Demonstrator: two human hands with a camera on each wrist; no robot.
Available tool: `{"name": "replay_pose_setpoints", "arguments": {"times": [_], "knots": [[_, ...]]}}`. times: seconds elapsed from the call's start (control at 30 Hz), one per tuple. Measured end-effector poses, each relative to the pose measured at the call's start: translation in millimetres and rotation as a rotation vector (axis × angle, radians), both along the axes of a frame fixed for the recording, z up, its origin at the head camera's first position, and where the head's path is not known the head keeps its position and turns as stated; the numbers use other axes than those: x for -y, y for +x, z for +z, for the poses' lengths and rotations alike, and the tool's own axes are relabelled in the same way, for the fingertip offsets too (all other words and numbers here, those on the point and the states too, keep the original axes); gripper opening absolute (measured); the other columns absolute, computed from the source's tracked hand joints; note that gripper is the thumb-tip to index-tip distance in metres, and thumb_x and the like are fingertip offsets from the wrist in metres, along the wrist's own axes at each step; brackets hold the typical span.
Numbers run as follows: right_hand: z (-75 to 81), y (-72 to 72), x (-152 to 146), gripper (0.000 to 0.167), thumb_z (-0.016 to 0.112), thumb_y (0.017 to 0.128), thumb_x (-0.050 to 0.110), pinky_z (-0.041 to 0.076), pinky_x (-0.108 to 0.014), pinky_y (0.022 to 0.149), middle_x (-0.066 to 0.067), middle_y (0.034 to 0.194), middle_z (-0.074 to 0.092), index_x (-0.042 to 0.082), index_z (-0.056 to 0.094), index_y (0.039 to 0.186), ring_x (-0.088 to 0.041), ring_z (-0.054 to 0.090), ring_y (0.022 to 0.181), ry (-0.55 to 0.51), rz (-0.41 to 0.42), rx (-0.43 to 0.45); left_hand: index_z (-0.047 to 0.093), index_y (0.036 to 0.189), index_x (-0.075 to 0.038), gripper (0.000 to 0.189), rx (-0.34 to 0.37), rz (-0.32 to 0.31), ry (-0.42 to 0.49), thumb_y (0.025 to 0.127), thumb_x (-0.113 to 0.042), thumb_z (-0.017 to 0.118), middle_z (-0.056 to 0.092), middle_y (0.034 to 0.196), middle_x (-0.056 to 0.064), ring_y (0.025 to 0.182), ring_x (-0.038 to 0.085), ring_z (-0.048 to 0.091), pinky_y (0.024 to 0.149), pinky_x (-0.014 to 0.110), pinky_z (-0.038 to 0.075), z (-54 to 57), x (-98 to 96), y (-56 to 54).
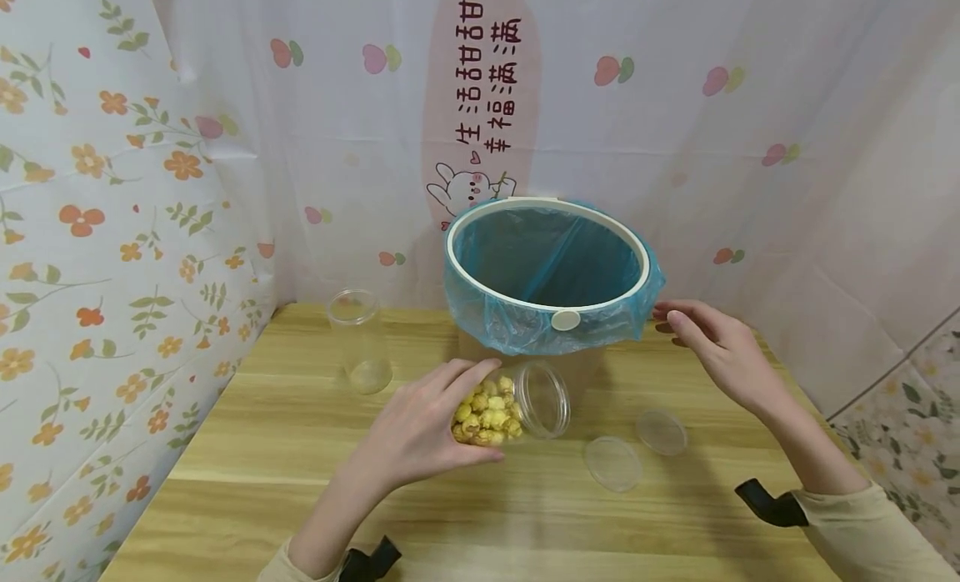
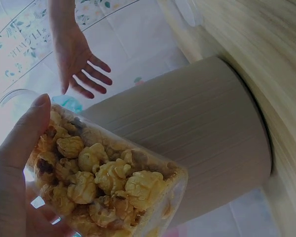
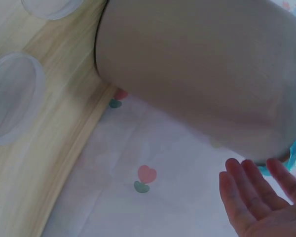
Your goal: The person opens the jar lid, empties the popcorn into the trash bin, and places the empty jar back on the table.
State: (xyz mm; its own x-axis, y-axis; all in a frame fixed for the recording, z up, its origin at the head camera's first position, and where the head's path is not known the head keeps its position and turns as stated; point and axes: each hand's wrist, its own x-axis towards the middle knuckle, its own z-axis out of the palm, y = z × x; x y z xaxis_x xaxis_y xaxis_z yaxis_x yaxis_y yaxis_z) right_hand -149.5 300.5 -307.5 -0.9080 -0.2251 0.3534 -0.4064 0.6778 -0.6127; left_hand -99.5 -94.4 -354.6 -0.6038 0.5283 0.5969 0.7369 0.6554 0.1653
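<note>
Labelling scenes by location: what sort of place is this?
Probably an indoor tabletop corner staged for recording, though the wider room is out of view. Printed cloth hangs behind a wooden table, and a lined bin stands right on the tabletop.

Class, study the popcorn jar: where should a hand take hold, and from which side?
Take the popcorn jar round its curved wall, probably best from the person's left, where the left hand grips it: the jar is tipped with its open mouth facing right, so this leaves the mouth clear.
</note>
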Motion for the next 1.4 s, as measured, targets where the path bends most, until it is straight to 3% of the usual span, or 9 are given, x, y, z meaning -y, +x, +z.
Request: {"name": "replay_pose_setpoints", "arguments": {"times": [0.23,0.53,0.67,0.8,0.93,1.17,1.4], "knots": [[10.0,-8.7,2,0.041,0.048,0.11,0.031,0.052,-0.005,0.084,-0.014,0.136,0.065,0.011,0.057,0.143,0.016,0.064,0.104,-0.035,-0.038,0.021,0.047,0.152,-0.024,0.103,-0.002,0.003,0.024,0.066,-0.062,0.089,0.066,0.122,-0.002,0.101,0.011,0.067,0.08,0.03,0.061,5.7,5.5,1.2],[22.1,-23.7,4,0.051,0.043,0.11,0.036,0.056,-0.009,0.083,-0.024,0.142,0.059,0.007,0.046,0.152,0.013,0.066,0.101,-0.062,-0.02,0.066,0.047,0.151,-0.022,0.104,-0.03,0.009,0.043,0.065,-0.061,0.09,0.067,0.123,0.001,0.103,0.013,0.068,0.08,0.032,0.062,15.0,17.2,0.8],[26.2,-31.8,4,0.054,0.041,0.11,0.04,0.058,-0.013,0.084,-0.014,0.143,0.059,0.006,0.045,0.152,0.01,0.067,0.102,-0.123,-0.006,0.118,0.048,0.151,-0.02,0.105,-0.03,0.02,0.044,0.064,-0.06,0.091,0.067,0.123,0.0,0.103,0.013,0.069,0.079,0.032,0.063,21.4,23.8,0.9],[30.8,-39.1,4,0.057,0.039,0.11,0.042,0.06,-0.018,0.085,0.005,0.131,0.058,0.002,0.044,0.15,0.007,0.067,0.102,-0.2,0.016,0.161,0.049,0.151,-0.021,0.104,-0.025,0.033,0.06,0.064,-0.06,0.091,0.066,0.124,-0.001,0.106,0.013,0.069,0.081,0.034,0.063,26.4,31.6,0.8],[35.6,-45.6,5,0.059,0.04,0.109,0.046,0.061,-0.02,0.085,0.011,0.126,0.056,0.002,0.045,0.148,0.004,0.068,0.102,-0.224,0.009,0.189,0.049,0.151,-0.023,0.103,-0.01,0.051,0.086,0.064,-0.058,0.092,0.066,0.127,-0.002,0.109,0.014,0.07,0.084,0.037,0.063,30.2,41.1,1.1],[40.7,-53.6,9,0.061,0.041,0.108,0.051,0.06,-0.018,0.083,0.01,0.12,0.059,0.006,0.047,0.148,0.006,0.067,0.1,-0.182,-0.012,0.213,0.051,0.148,-0.022,0.1,-0.008,0.073,0.119,0.063,-0.05,0.095,0.067,0.125,0.001,0.102,0.015,0.071,0.082,0.037,0.063,37.0,56.1,-1.0],[43.1,-63.7,12,0.065,0.045,0.107,0.049,0.06,-0.017,0.081,-0.001,0.125,0.058,0.002,0.042,0.152,0.009,0.066,0.095,-0.161,-0.006,0.245,0.052,0.147,-0.022,0.098,-0.016,0.102,0.119,0.063,-0.05,0.095,0.066,0.125,0.004,0.096,0.017,0.07,0.077,0.038,0.062,47.7,65.2,-4.1]]}}
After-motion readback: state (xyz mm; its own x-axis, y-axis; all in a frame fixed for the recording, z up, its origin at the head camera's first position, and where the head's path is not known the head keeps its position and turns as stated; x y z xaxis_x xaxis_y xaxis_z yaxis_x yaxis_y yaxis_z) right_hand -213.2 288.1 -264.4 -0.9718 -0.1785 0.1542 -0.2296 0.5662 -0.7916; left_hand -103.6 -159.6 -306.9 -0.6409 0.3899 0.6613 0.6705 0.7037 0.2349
